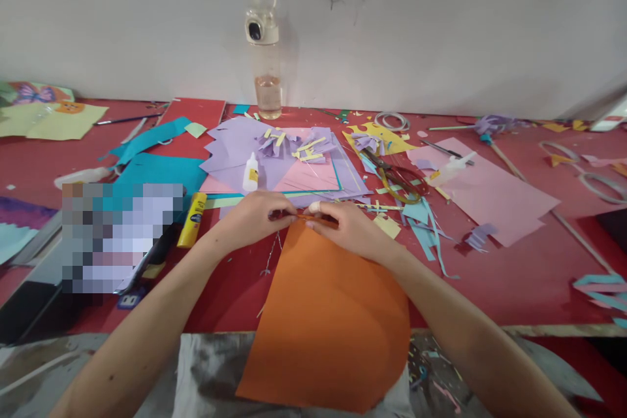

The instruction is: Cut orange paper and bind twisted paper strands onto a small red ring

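An orange sheet of paper (337,313) hangs from the table down over my lap. My left hand (255,215) pinches its top edge at the left corner. Close beside it, my right hand (345,225) grips the same edge, which looks narrowly folded between the two hands. Something white is wrapped round a finger of the right hand. Just beyond my left hand stands a small white glue bottle (251,173). A yellow glue stick (192,221) lies to the left of my left forearm.
Purple and pink sheets (230,150) lie stacked ahead, with scissors (399,179) to their right. A clear water bottle (268,78) stands against the wall. Teal paper (157,173) and a blurred-out device lie left. Pink paper (490,202) and scraps cover the right side.
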Action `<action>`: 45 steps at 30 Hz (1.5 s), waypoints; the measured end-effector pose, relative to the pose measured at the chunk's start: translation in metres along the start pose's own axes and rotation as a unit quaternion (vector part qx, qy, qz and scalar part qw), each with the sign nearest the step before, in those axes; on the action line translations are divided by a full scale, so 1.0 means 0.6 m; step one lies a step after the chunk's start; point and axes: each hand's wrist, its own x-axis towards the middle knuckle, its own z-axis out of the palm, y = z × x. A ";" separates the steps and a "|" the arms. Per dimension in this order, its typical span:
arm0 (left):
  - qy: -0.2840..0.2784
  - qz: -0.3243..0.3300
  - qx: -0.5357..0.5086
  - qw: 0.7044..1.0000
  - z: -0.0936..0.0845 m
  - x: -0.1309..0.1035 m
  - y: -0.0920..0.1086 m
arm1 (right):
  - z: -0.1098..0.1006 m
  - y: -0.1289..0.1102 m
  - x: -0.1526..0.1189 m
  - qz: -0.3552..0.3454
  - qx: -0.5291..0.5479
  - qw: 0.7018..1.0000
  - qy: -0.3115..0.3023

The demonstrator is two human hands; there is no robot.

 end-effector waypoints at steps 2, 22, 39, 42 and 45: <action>-0.001 -0.004 0.002 1.000 -0.001 0.000 -0.001 | -0.001 0.000 0.000 0.009 -0.007 1.000 0.003; -0.018 0.010 -0.005 1.000 -0.013 0.001 0.009 | -0.004 0.002 -0.001 -0.007 -0.003 1.000 -0.010; -0.053 -0.003 -0.109 0.993 -0.034 -0.002 0.017 | -0.016 -0.012 -0.002 -0.015 0.055 0.998 -0.010; -0.043 -0.010 -0.107 0.993 -0.030 -0.003 0.014 | -0.020 -0.006 -0.002 -0.005 0.048 0.999 -0.002; -0.042 -0.013 -0.096 0.994 -0.028 -0.005 0.011 | -0.024 0.000 -0.003 -0.006 0.039 0.999 -0.011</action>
